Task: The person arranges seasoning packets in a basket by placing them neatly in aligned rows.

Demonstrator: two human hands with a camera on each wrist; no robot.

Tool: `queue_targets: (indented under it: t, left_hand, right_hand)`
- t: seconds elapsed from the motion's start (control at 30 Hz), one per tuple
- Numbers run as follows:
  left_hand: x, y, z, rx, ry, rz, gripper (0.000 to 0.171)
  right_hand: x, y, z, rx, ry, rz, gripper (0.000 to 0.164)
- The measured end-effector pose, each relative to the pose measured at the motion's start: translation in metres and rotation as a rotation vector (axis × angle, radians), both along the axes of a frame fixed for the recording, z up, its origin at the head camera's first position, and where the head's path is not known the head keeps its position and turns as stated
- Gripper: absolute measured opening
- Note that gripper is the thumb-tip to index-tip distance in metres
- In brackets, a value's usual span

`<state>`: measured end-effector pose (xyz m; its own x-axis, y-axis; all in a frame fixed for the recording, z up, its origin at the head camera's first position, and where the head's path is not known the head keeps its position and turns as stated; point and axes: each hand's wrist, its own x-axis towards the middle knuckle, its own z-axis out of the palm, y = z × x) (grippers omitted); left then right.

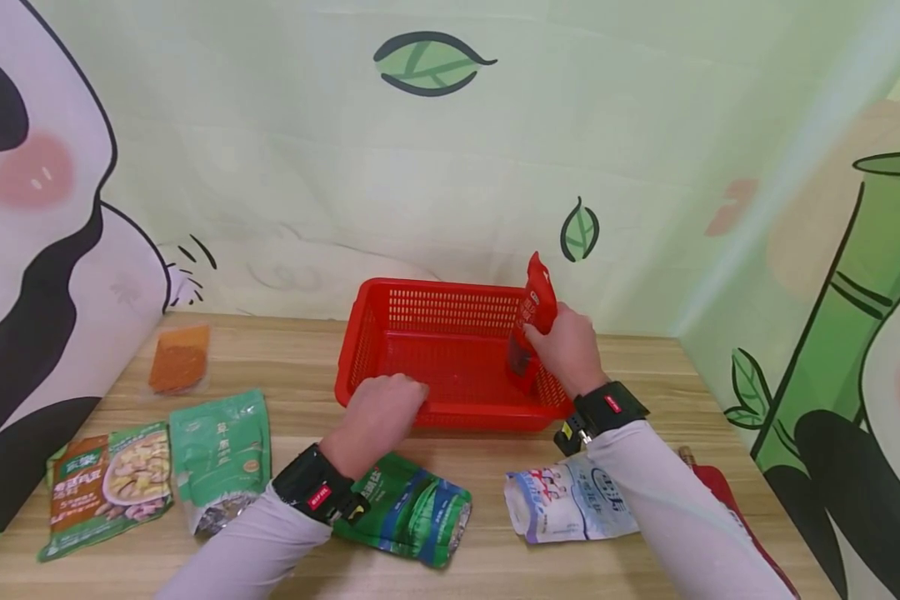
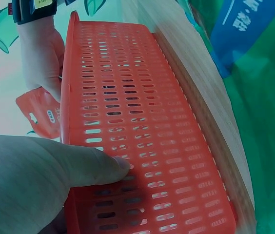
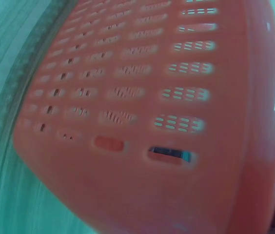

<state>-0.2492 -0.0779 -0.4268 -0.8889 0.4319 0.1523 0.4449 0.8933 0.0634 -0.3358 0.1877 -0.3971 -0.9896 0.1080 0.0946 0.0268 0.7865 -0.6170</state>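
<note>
A red plastic basket (image 1: 450, 421) with slotted walls stands at the back of the table. My left hand (image 1: 385, 410) holds its near rim left of the middle. In the left wrist view the thumb (image 2: 96, 166) lies on the basket's outer wall, while the fingers are hidden behind the rim. At the basket's right end, my right hand (image 1: 570, 350) grips a red pouch (image 1: 537, 304) by its side, upright, its lower part down inside the basket. The right wrist view is mostly filled by the basket wall (image 3: 127, 97), with the pouch largely hidden there.
A green-and-blue pouch (image 1: 412, 512) lies under my left wrist, and a white-and-blue pouch (image 1: 570, 500) beside my right forearm. On the left are a green pouch (image 1: 221, 454), a brown-and-green packet (image 1: 108, 487) and an orange packet (image 1: 180, 358). A dark red item (image 1: 720, 487) lies far right.
</note>
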Motion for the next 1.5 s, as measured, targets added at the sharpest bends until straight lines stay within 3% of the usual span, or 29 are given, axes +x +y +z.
queue_targets:
  t: [0.6,0.87,1.23,1.5]
  left_hand:
    - [0.0,0.0,-0.001,0.01,-0.021,0.012,0.028]
    - [0.0,0.001,-0.004,0.005,0.024,0.004,0.027]
    - [0.001,0.001,-0.002,-0.003,0.025,0.011,0.03]
    - [-0.001,0.003,-0.001,-0.001,0.008,0.023,0.027]
  right_hand:
    - [0.007,0.003,-0.004,-0.037,-0.01,-0.007,0.054]
    - [0.015,0.01,-0.004,-0.041,0.012,0.019,0.059]
    - [0.031,0.025,0.003,-0.146,0.036,0.047,0.07]
    - [0.046,0.03,0.007,-0.15,0.05,0.063,0.069]
